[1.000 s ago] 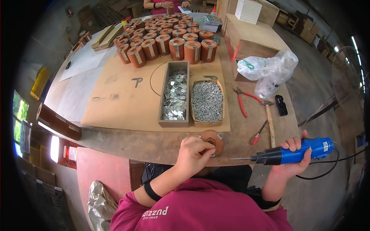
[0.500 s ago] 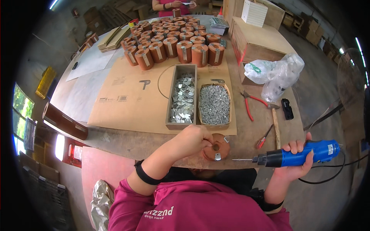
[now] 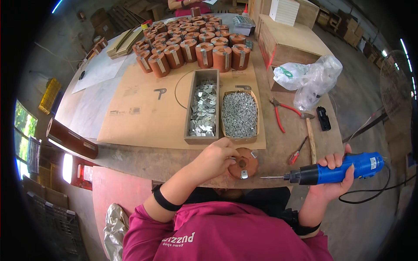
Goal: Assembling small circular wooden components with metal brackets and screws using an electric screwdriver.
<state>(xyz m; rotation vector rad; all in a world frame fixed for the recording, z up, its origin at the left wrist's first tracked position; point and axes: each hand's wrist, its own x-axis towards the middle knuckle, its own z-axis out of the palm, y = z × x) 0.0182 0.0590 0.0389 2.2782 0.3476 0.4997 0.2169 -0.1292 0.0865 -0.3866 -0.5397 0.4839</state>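
Note:
A brown cylinder (image 3: 248, 164) with a centre hole stands on end at the table's near edge. Small metal plates (image 3: 244, 174) sit at the rim of its top face. My left hand (image 3: 215, 159) is at the cylinder's left side, thumb and fingers pinched together over its top edge; whatever is between the fingertips is hidden. My right hand (image 3: 337, 174) grips a blue electric screwdriver (image 3: 324, 174) held level to the right. Its thin bit points left towards the cylinder, with a gap between them.
Beyond the cylinder stand a long box of metal plates (image 3: 188, 126) and a tray of screws (image 3: 258, 117). Many brown cylinders (image 3: 222, 59) crowd the far table. Pliers (image 3: 279, 117), a hammer (image 3: 310, 139), a red-handled screwdriver (image 3: 294, 157) and plastic bags (image 3: 320, 80) lie right. A person (image 3: 185, 5) is opposite.
The whole view has shifted slightly. My left fingers stay pinched at the cylinder's edge, and my right hand still holds the electric screwdriver in nearly the same place.

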